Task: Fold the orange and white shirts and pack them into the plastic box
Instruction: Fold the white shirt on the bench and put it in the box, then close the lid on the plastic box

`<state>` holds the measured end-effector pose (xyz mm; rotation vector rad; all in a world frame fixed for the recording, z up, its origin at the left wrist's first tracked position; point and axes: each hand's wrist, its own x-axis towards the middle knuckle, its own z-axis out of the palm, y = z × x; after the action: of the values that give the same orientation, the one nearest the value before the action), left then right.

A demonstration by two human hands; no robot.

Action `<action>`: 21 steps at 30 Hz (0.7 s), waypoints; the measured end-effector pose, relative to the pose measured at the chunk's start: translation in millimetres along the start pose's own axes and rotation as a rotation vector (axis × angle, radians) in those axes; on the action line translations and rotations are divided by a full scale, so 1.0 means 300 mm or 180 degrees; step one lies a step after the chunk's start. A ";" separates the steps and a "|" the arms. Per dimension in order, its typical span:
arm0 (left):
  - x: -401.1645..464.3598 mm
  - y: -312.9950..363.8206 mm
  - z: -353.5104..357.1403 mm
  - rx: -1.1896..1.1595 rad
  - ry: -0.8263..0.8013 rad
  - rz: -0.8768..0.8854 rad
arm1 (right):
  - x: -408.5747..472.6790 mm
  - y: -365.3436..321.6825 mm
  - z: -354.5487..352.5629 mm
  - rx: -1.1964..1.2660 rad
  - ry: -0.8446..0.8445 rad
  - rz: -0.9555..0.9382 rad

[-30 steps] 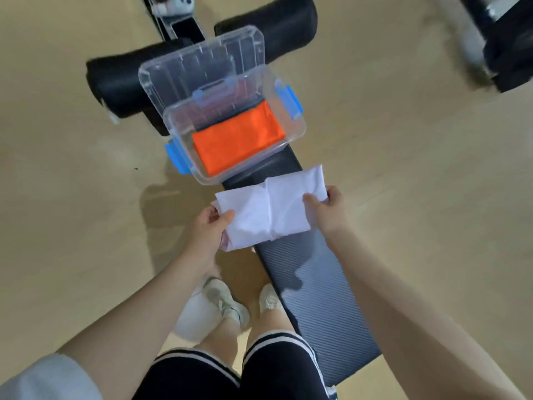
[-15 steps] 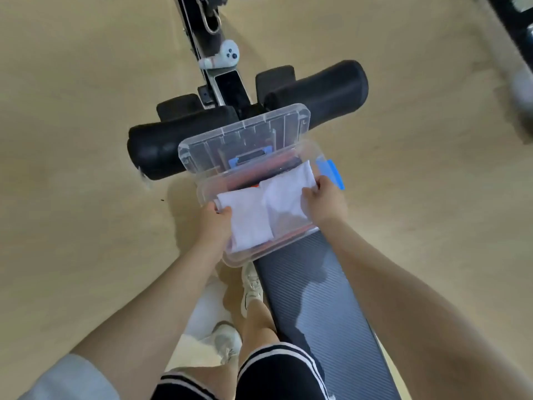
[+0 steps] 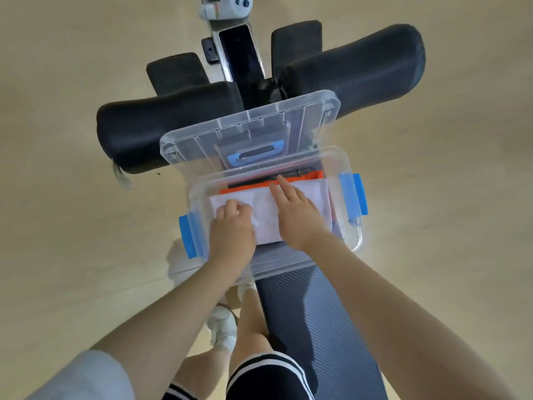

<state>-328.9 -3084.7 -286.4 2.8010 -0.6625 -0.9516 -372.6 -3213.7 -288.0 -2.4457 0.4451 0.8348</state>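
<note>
Inside the box (image 3: pixel 356 241), both hands are pressing the white shirt (image 3: pixel 265 215) lying crosswise over the orange shirt (image 3: pixel 313 176): left hand (image 3: pixel 232 230) fingers curled, right hand (image 3: pixel 297 215) fingers flat

A home gym: padded workout bench (image 3: pixel 317 327) with black foam rollers (image 3: pixel 161 125) on wood-look floor (image 3: pixel 72 226).

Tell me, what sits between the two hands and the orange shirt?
The folded white shirt, in the head view: both hands, left and right, rest on it, orange shirt beneath.

Beige floor (image 3: pixel 72 212), black padded bench (image 3: pixel 317 327), foam rollers (image 3: pixel 360 67)
</note>
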 end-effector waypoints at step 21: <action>0.104 -0.120 -0.461 -0.0879 0.0544 0.1061 | 0.074 -0.294 -0.314 0.4780 0.0740 0.1503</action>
<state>-210.3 -3070.9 -202.1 2.3978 -0.8634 -0.6743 -271.4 -3198.0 -206.3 -1.0118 1.2008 0.1447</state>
